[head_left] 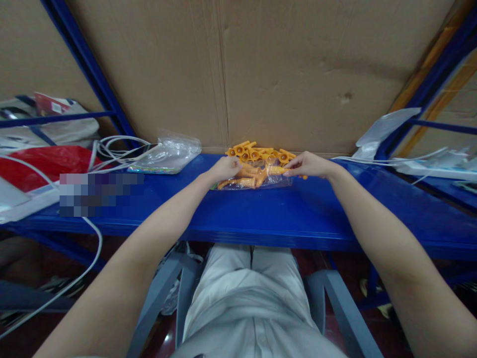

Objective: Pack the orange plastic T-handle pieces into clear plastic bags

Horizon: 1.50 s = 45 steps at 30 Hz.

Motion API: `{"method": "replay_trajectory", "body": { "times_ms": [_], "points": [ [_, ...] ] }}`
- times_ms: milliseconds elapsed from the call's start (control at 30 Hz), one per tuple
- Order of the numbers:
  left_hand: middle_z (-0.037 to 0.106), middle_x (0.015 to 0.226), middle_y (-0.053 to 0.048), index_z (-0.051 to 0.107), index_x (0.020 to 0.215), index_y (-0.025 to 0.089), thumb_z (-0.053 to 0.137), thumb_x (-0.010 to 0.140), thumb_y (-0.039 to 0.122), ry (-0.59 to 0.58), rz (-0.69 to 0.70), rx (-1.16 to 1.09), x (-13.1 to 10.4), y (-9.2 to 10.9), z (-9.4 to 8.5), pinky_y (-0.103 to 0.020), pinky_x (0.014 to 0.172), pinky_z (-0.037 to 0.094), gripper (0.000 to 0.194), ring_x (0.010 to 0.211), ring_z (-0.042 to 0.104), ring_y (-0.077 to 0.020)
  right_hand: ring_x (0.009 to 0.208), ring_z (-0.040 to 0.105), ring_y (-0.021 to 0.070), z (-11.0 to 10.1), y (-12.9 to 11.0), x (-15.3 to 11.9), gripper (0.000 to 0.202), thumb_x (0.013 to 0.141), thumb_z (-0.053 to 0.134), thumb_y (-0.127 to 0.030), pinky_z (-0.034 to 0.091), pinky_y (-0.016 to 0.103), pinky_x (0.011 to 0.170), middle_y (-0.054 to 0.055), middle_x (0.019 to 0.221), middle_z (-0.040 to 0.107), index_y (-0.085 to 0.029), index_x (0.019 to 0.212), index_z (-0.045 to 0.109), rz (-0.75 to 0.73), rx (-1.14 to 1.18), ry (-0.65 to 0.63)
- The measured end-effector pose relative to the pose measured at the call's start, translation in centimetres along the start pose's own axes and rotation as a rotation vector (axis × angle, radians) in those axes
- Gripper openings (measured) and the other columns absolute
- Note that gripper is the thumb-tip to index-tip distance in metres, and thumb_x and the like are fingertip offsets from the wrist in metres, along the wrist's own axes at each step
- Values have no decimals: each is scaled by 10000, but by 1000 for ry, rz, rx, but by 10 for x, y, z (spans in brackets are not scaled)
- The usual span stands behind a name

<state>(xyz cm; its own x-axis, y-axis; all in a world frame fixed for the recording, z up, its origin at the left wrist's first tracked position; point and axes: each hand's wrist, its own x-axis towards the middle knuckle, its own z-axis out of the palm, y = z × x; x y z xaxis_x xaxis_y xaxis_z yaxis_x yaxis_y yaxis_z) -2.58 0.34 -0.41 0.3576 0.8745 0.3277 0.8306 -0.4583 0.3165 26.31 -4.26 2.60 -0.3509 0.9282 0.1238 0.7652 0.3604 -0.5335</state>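
Several orange plastic pieces with round, cup-like ends (254, 155) lie in a pile at the back of the blue table, against the cardboard. In front of them, a clear plastic bag (244, 184) has more orange pieces in it. My left hand (225, 169) is closed at the bag's left side; its fingertips are too small to show clearly what they pinch. At the right end of the bag, my right hand (303, 165) has thumb and fingers closed on an orange piece (276, 170).
The blue table (261, 216) runs across the view. To the left are a clear plastic package (167, 154), coiled white cables (121, 144) and a red bag (44, 164). A white power strip (439, 170) lies at the right. Cardboard (290, 74) stands behind.
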Motion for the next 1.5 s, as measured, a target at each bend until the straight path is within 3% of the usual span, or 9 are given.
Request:
{"method": "replay_trajectory", "body": {
  "times_ms": [333, 567, 733, 833, 933, 1067, 1200, 1367, 1500],
  "points": [
    [657, 722, -46, 676, 768, 160, 527, 839, 269, 2, -3, -1, -1, 2, -1, -274, 683, 432, 197, 727, 611, -188, 674, 590, 146, 23, -2, 13, 275, 724, 696, -361, 459, 267, 645, 8, 713, 699, -160, 879, 801, -87, -15, -36],
    [679, 750, -48, 674, 762, 153, 498, 855, 282, 16, -50, -25, -1, 5, -2, -266, 664, 431, 237, 728, 608, -188, 647, 564, 135, 35, -9, 17, 272, 754, 682, -310, 436, 263, 623, 33, 764, 688, -126, 927, 784, -81, 109, 45],
    [609, 651, -31, 631, 707, 162, 471, 903, 429, 41, -30, -65, 0, 5, -1, -257, 638, 411, 368, 699, 597, -184, 585, 542, 125, 47, -14, 22, 193, 797, 659, -276, 404, 248, 571, 15, 627, 612, -110, 771, 754, -109, -8, 91],
    [589, 629, -27, 600, 680, 176, 524, 873, 532, 66, -7, -97, 0, 3, 1, -251, 615, 395, 412, 697, 596, -185, 572, 560, 121, 53, -16, 25, 196, 806, 648, -270, 447, 253, 573, 26, 700, 664, -130, 885, 761, -165, 150, 101],
    [581, 628, -22, 584, 666, 186, 603, 822, 550, 55, 10, -119, 0, 3, 1, -255, 604, 383, 396, 679, 586, -183, 638, 614, 142, 56, -15, 27, 217, 807, 638, -232, 515, 286, 652, 45, 805, 713, -159, 977, 750, -194, 302, 89],
    [562, 612, -8, 600, 701, 187, 670, 788, 491, 23, 48, -159, -1, 4, -1, -257, 597, 372, 323, 652, 566, -174, 847, 659, 187, 54, -13, 29, 110, 755, 687, -164, 518, 340, 846, 63, 910, 728, -173, 854, 733, -223, 160, 142],
    [512, 569, 20, 612, 733, 180, 692, 788, 409, 24, 76, -206, -2, 5, -1, -249, 572, 349, 248, 597, 523, -147, 820, 638, 203, 46, -14, 25, 74, 745, 723, -201, 502, 337, 794, 63, 805, 686, -151, 739, 668, -48, -45, 303],
    [404, 481, 81, 665, 904, 168, 686, 816, 335, 26, 163, -318, -6, 8, -1, -229, 517, 288, 190, 471, 400, -90, 538, 523, 114, 42, -19, 13, 215, 804, 716, -263, 413, 251, 552, 2, 574, 578, -157, 664, 592, 198, 250, 44],
    [418, 459, 76, 711, 921, 151, 670, 837, 354, -11, 222, -339, -8, 9, -2, -230, 499, 264, 224, 444, 372, -78, 471, 445, 72, 45, -20, 14, 201, 854, 642, -153, 363, 204, 493, -24, 502, 529, -155, 664, 574, 248, 535, 15]
  ]
}}
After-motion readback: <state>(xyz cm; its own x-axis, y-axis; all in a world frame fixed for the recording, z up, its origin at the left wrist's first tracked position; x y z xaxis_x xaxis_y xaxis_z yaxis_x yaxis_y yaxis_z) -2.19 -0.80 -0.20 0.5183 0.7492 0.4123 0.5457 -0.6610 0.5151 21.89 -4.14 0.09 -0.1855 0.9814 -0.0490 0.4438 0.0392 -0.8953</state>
